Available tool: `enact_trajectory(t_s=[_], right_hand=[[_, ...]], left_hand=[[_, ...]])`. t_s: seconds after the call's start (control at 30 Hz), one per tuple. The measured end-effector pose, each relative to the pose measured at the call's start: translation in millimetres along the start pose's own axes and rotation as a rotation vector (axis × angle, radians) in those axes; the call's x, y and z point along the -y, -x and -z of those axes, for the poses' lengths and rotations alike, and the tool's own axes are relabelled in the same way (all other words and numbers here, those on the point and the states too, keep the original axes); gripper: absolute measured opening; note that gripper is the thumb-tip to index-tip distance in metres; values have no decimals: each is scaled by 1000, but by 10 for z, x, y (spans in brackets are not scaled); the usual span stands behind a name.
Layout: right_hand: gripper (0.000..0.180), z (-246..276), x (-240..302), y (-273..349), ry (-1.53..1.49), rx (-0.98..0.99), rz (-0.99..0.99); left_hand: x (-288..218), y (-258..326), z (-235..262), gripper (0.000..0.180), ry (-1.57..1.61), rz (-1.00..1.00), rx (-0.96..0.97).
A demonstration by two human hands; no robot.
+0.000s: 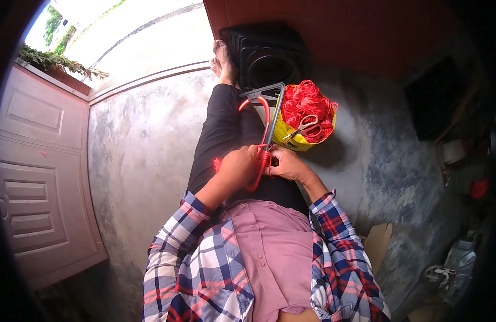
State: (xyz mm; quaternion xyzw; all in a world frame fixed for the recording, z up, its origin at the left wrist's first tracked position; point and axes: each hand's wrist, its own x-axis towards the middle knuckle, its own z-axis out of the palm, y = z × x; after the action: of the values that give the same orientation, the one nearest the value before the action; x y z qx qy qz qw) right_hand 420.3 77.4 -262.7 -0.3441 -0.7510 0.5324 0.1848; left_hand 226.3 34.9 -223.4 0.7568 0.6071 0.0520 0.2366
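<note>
Daylight from the upper left, outdoors washed out to white, red cord vividly lit, shadow beside the yellow bag, right side dim, door bent by fisheye distortion, black corners.

Head view: wide fisheye, mounted on the head, facing steeply down over the person's shirt and legs to the floor. Left hand and right hand lie near frame centre, at close range. The door curves at left.
</note>
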Motion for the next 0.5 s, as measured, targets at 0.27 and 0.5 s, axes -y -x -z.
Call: enact_trajectory(t_s=[0.27,0.5], right_hand=[[46,-193,-63,117,157,-276,22],[32,-34,-288,238,-232,-590,-45]], left_hand=[[-15,-12,-103,36,65,-152,-193],[254,-78,-104,17,557,-65,-403]])
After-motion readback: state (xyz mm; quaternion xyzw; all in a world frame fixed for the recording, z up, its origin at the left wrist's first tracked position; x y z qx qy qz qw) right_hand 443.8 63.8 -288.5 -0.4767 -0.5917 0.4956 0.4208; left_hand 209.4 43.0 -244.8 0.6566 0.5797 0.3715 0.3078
